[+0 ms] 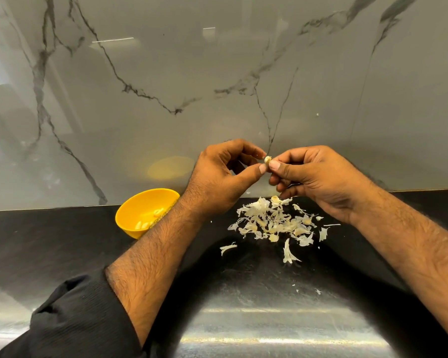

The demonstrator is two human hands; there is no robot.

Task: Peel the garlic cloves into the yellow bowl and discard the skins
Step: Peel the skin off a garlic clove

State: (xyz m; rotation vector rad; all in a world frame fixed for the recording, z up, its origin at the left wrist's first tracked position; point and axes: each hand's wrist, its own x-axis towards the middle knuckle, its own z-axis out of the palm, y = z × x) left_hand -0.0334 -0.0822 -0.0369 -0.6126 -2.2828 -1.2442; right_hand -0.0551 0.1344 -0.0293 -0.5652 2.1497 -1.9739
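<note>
Head view. Both hands are raised above a dark counter (62, 241), in front of a marbled wall panel (217, 73). The left hand (217, 182) and the right hand (318, 177) meet at a small garlic clove (268, 159), which both pinch between thumb and forefinger; the other fingers of each hand are loosely curled. The yellow bowl (130, 215) stands on the counter to the left, just beside the left forearm, with a few peeled cloves (142, 224) inside. A heap of loose skins (274, 223) lies on the counter below the hands, with stray flakes nearer the viewer.

Step in hand, as judged: stripping the papery skin from the clove. To do it well, one hand should hold the clove steady while the other thumbnail lifts the skin at one end and pulls it away in strips; working directly over the heap keeps the waste together for discarding. Once bare, the clove goes left into the bowl.

Hidden or unclear: the clove is mostly covered by the fingertips, so how much skin remains cannot be told. The left forearm covers the near right rim of the bowl and perhaps some of its contents. The right forearm is cut off by the frame edge, and no bin or unpeeled garlic supply is in view
</note>
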